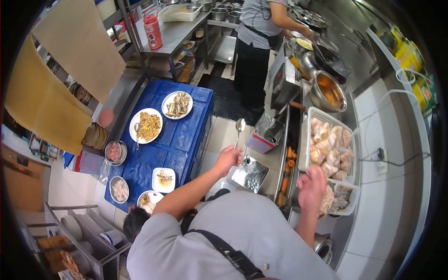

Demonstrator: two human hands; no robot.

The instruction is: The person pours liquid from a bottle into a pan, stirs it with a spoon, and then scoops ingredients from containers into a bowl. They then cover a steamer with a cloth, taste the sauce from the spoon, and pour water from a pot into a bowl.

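Note:
My left hand [228, 159] is closed round the handle of a metal spoon [240, 126], whose bowl points up and away from me. Below that hand, at floor level, sits a shiny metal container [250, 173]. Off to the right, my right hand [312, 187] is raised with its fingers curled, slightly blurred; what they hold, if anything, is hidden. It is close to a white basket [304, 140] full of raw chicken pieces [330, 147]. Beside the same hand stands a smaller white container [353, 205] with dark grey contents.
At left, a blue chest [184, 144] bears a plate of fried rice [148, 126], a plate of small fish [178, 105] and several bowls. Someone's dark-haired head [136, 224] is beside it. A co-worker [254, 42] stands at the stove. A pot [317, 95] holds orange liquid.

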